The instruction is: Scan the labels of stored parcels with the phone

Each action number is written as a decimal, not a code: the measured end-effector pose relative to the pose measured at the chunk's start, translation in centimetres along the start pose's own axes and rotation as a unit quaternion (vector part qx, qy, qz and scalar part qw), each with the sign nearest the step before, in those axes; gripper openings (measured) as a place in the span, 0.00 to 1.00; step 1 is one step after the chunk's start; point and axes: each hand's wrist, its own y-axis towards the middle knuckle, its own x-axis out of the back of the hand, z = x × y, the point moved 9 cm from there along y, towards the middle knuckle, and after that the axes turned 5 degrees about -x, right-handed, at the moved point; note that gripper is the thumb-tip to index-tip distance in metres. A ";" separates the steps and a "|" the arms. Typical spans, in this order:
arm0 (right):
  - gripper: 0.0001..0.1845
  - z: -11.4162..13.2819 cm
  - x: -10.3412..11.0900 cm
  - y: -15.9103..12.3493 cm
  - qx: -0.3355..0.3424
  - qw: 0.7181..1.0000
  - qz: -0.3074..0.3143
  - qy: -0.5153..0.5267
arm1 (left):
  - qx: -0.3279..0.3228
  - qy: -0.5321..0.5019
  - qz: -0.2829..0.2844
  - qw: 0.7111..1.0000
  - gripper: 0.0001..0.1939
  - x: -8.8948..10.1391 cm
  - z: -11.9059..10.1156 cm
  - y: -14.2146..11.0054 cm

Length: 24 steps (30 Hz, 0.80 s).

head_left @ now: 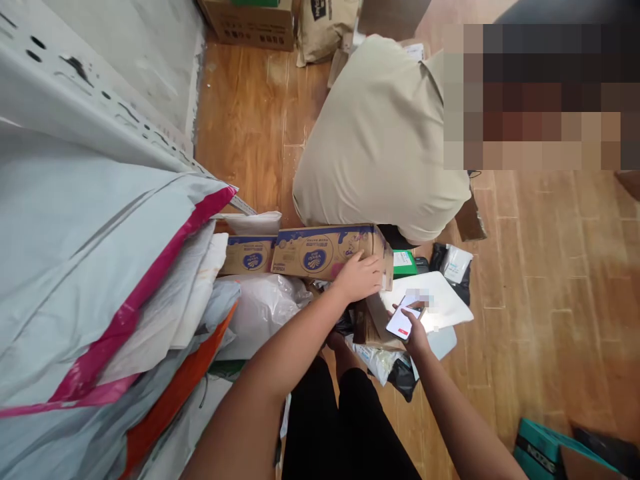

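A long brown cardboard box [345,248] with blue printing lies in front of me. My left hand [360,275] rests on its right end, fingers stretched across the printed face; the thumb side is partly hidden. My right hand [416,331] is wrapped round a smartphone [401,322] with a lit white screen. The phone is above a white parcel [440,293], which lies on other packages. A similar printed box [249,255] sits just left of the first one. Below it is a translucent plastic-wrapped package [267,300].
Large pale mailer bags [100,220] are piled at left against a white perforated metal post [100,87]. A person in a beige top [380,140] bends close beyond the box. Small parcels [380,360] lie by my feet. A teal box [545,450] stands at lower right on the wooden floor [510,360].
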 end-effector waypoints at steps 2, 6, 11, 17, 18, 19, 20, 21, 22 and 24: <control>0.17 0.7 0.4 1.8 0.003 1.000 -0.019 0.007 | -0.030 0.000 -0.011 1.000 0.16 0.2 0.4 -2.0; 0.13 1.5 0.4 2.9 0.004 1.000 -0.022 0.016 | -0.034 0.011 -0.055 0.998 0.14 3.1 1.9 -6.3; 0.23 3.7 -1.0 -1.6 0.044 0.998 0.039 0.023 | 0.030 0.038 -0.159 0.986 0.21 8.0 5.7 -13.4; 0.26 5.9 -7.6 -11.7 0.073 0.971 0.185 -0.132 | 0.303 0.056 -0.164 0.937 0.21 10.4 10.7 -25.4; 0.26 5.9 -9.4 -13.4 0.082 0.956 0.220 -0.173 | 0.349 0.072 -0.198 0.913 0.21 11.4 11.0 -27.0; 0.27 5.8 -11.2 -15.1 0.090 0.940 0.254 -0.209 | 0.396 0.086 -0.225 0.886 0.20 12.4 11.4 -28.1; 0.29 6.0 -12.7 -16.6 0.111 0.928 0.270 -0.233 | 0.443 0.098 -0.241 0.858 0.20 13.3 11.9 -28.8; 0.34 6.1 -14.0 -17.7 0.137 0.918 0.273 -0.251 | 0.485 0.112 -0.248 0.831 0.20 14.1 12.5 -29.0; 0.41 6.2 -15.0 -18.6 0.159 0.913 0.267 -0.263 | 0.525 0.125 -0.245 0.805 0.19 15.0 13.4 -28.8; 0.51 6.2 -16.3 -19.5 0.190 0.909 0.247 -0.277 | 0.603 0.129 -0.211 0.758 0.26 16.2 15.8 -27.8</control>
